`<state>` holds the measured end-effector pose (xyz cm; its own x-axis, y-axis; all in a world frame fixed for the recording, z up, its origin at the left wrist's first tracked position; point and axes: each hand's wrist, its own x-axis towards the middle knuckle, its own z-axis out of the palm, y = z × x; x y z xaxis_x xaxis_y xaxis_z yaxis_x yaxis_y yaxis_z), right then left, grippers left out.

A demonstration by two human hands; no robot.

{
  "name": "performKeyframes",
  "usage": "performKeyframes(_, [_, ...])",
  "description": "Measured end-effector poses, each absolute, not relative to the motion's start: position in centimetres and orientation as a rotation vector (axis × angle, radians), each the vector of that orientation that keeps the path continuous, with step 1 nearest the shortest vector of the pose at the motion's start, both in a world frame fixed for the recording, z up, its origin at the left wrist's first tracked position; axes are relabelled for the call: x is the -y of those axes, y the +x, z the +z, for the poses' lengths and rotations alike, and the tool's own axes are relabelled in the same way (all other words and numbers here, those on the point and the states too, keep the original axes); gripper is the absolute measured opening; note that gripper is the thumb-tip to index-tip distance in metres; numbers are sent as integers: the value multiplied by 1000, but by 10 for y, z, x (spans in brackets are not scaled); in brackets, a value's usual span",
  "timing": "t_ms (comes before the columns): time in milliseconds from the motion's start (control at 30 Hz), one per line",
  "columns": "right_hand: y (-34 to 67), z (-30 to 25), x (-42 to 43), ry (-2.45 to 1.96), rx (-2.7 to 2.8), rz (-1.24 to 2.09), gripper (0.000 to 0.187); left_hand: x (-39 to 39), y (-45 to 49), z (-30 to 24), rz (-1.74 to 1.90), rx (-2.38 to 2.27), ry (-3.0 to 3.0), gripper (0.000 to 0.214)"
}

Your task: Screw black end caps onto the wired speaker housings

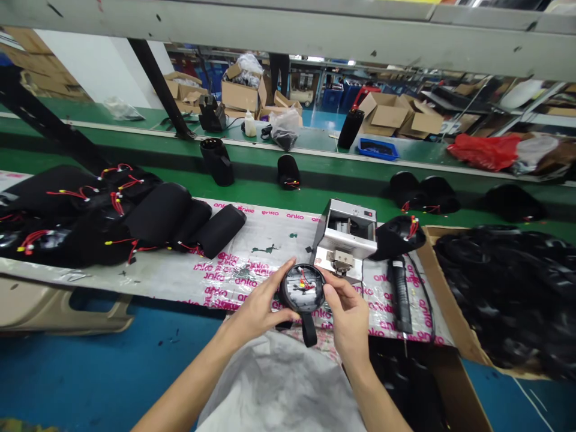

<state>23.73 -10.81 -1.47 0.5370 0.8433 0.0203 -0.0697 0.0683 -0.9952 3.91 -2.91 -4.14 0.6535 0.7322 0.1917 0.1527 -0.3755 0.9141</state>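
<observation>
Both my hands hold a round black housing (pixel 288 294) in front of my body, its open end facing up toward me. Red wires with small yellow and white connectors (pixel 304 284) show inside it, and a short black strap hangs from its near rim. My left hand (pixel 263 303) wraps the left side, thumb at the near rim. At the right rim, my right hand (pixel 348 306) pinches with thumb and fingers. Just beyond stands a silver metal machine (pixel 346 234), its top open. A black cylinder with red wires (pixel 398 237) lies beside the machine.
Several black fabric cylinders (pixel 157 216) with red wires are heaped on the left of the bench. A black-handled tool (pixel 400 294) with a cord lies at the right. Beside it is a carton (pixel 459 306) of black parts. More cylinders stand on the green conveyor (pixel 252 171).
</observation>
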Motion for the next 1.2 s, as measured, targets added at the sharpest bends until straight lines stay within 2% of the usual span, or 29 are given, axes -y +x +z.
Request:
performKeyframes(200, [235,-17,109,-1329,724,761,30,26,52,-53,791,-626,1845,110])
performKeyframes(467, [232,-17,111,-1331,732,759,29,8,44,-16,651,-541,1719,107])
performKeyframes(633, [228,-19,116,-1341,755,758,25,38,78,-20,997,-757,1352,62])
performKeyframes(733, [226,-21,116,-1348,756,749,25,49,91,-24,1128,-891,1260,50])
performKeyframes(867, [224,-22,113,-1320,728,766,24,27,86,-8,955,-802,1359,46])
performKeyframes(1067, [228,-29,109,-1353,762,699,29,-36,83,23,484,-475,1565,39])
performKeyframes(1200, [230,-24,109,-1402,848,704,35,-48,87,21,400,-324,1572,43])
